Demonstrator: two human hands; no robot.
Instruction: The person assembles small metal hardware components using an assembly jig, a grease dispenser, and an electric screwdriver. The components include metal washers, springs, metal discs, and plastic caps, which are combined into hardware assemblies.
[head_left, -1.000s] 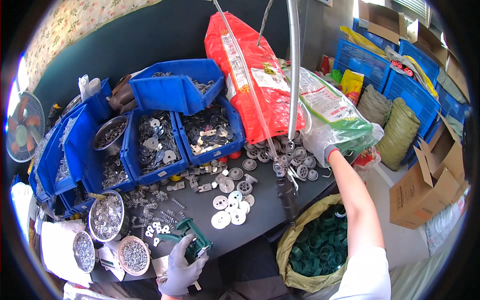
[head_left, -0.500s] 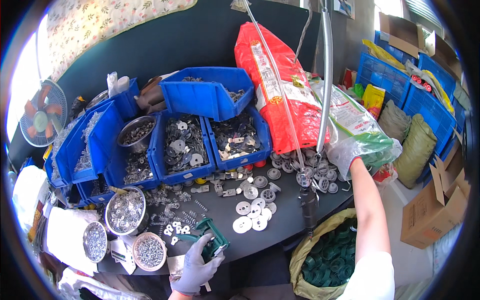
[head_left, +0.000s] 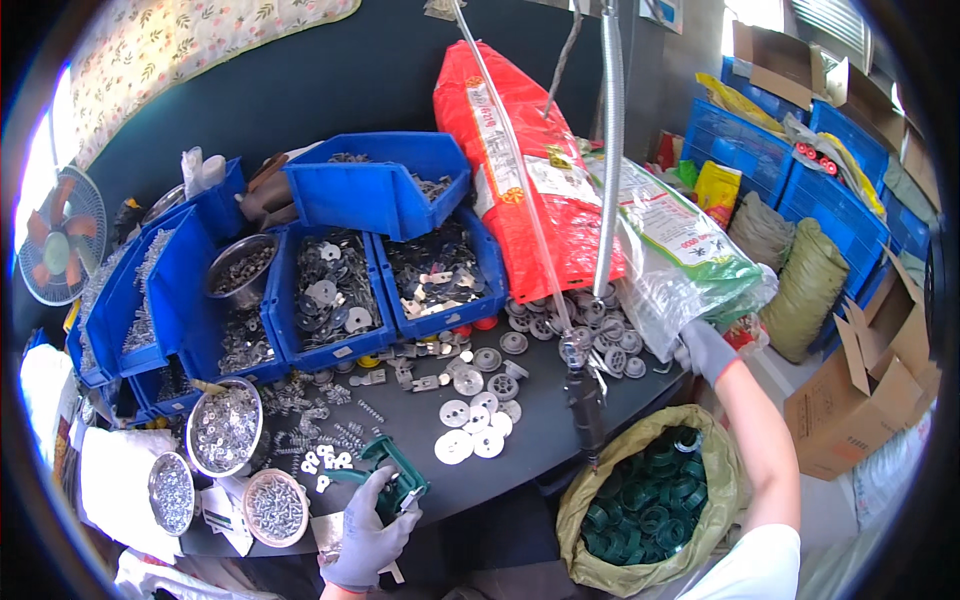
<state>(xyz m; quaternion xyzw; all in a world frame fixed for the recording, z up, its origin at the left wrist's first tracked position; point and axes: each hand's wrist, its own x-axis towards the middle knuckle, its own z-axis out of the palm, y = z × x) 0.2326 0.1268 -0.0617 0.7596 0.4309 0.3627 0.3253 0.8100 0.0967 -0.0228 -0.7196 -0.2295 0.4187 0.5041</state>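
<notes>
Nearest to me, my gloved left hand [head_left: 368, 535] is clamped around the green plastic bracket-shaped part [head_left: 392, 478] at the front edge of the dark round table [head_left: 540, 440], fingers wrapped over its lower end so that it stands tilted just above the tabletop. Beside it on the left sit three small steel bowls of screws [head_left: 225, 428], with loose springs and white washers [head_left: 470, 430] scattered beyond. My gloved right hand [head_left: 703, 349] is stretched out to the right, fingers curled against the clear plastic bag of small metal pieces [head_left: 690, 270]; whether it pinches the bag or merely rests on it I cannot tell. Below that arm an olive sack of green round parts [head_left: 650, 500] gapes open. I judge that holding the bracket firm and level matters most, with the hanging black driver [head_left: 585, 405] close by. Farther back stand blue plastic bins of metal stampings [head_left: 330, 290] and a red sack [head_left: 520, 170].
</notes>
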